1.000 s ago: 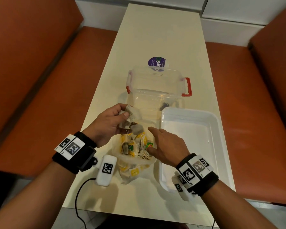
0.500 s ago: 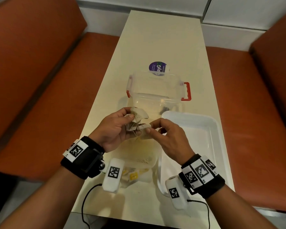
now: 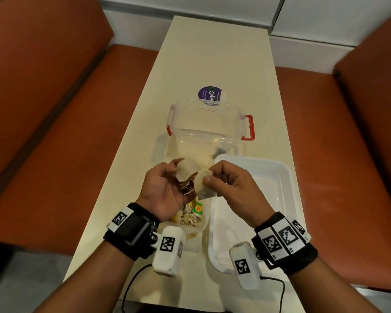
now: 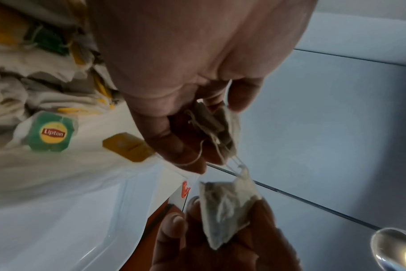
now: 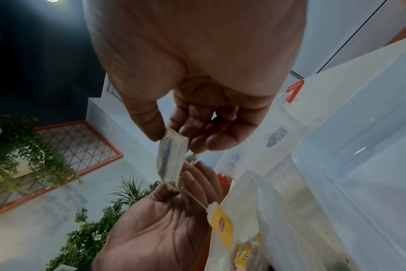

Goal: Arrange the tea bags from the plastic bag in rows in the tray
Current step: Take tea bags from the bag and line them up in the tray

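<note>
Left hand: the left hand is raised above the plastic bag, palm turned up, fingers curled around a small clump of tea bags with their strings tangled below the fingertips.
Right hand: the right hand is level with the left and just beside it; thumb and forefinger pinch a single tea bag by its upper edge, the other fingers loosely bent.
String: in the left wrist view, thin strings run from the clump in the left hand to the top corner of the single tea bag, so the two are joined by tangled thread.
Yellow tag: a yellow paper tag hangs on a string below the hands.
Plastic bag: the open plastic bag lies on the table under the hands, left of the tray, holding a heap of tea bags and a green Lipton tag.
Tray: the white tray sits at the near right of the table, beneath the right wrist; no tea bags show in the part of it that is visible.
Clear container: a clear plastic container with red latches stands just beyond the bag and the tray.
Sticker: a round purple sticker lies on the table behind the container.
Table: a narrow cream table runs away between orange seats.
</note>
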The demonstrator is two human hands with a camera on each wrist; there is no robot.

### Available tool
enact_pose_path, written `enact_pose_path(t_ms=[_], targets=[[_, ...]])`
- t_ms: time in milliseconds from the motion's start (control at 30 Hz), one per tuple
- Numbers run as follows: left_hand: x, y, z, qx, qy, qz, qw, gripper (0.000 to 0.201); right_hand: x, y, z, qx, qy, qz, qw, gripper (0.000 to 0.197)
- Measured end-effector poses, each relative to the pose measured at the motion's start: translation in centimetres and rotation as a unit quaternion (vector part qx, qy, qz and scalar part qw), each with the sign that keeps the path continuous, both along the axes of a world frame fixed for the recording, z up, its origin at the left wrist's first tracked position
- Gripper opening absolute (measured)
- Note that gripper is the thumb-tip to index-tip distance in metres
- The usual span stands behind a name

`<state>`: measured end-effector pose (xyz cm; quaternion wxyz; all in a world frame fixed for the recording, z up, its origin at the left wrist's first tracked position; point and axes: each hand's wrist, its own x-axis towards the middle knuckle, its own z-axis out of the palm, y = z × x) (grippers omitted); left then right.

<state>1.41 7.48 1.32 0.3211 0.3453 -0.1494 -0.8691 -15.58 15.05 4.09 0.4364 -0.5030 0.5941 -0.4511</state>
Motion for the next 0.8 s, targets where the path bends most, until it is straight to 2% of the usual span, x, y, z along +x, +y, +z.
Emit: enact_pose_path(t_ms=[133,167,233,267,400,600,700,767,800], targets=[[-0.8,0.0,0.1,0.011,0.016,-0.027,0.999,0.058,-0.7,0.2,0.5,-0.005,-0.029,-0.005,1.000,0.011],[-1.2,0.0,0.3,0.006,0.011,-0.034,0.999,0.055,-0.9,0.2,0.6,-0.006,-0.036,-0.006,0.999,0.009],[-1.9,0.1,0.3,-0.003,-0.024,-0.022,0.999,0.026,-1.3,0.3,1.1,-0.005,-0.047,-0.011,0.999,0.008],[-2.1,0.1,0.1,-0.004,-0.038,-0.009,0.999,0.020,-1.6,0.3,1.3,-0.004,-0.056,-0.015,0.998,0.007],[-2.2,-0.2,-0.3,0.001,-0.019,0.017,1.000,0.024,-2.7,0.3,2.1,-0.001,-0.070,-0.028,0.997,0.007],[-1.3,-0.4,-0.5,-0.012,-0.037,0.003,0.999,0.018,-4.4,0.5,2.8,0.008,-0.078,-0.040,0.996,0.003],[-0.3,-0.6,-0.4,-0.032,-0.079,-0.015,0.996,0.017,-5.1,0.8,2.9,0.011,-0.083,-0.046,0.995,0.009],[-0.2,-1.2,-0.2,-0.087,-0.158,-0.034,0.983,0.018,-5.4,1.1,2.9,0.015,-0.081,-0.047,0.996,0.008],[-0.3,-1.7,-0.1,-0.131,-0.215,-0.052,0.966,0.016,-5.5,1.2,2.9,0.017,-0.081,-0.049,0.995,0.008]])
